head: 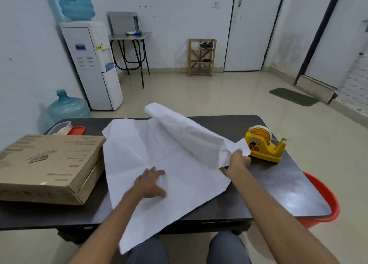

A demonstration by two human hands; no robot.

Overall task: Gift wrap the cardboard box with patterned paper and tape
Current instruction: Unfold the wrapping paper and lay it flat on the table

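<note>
White walls (179,4) are closing in the rm; a pale floor (199,92) is shining under soft, even light. Back left, a white water dispenser (93,68) is standing in the corner, carrying an inverted blue bottle (76,2). A 2nd bottle (67,108) is sitting on the floor just beside it. Next over, a folding table (131,35) w/ black legs is standing against the wall, w/ a grey panel (122,22) leaning on top. A wooden rack (202,57) is holding shoes near a white door (253,28). A green mat (293,96) is lying at right. Up front, a dark table (288,184) is spanning the view, w/ a red bucket (326,200) showing at its right end.
</note>
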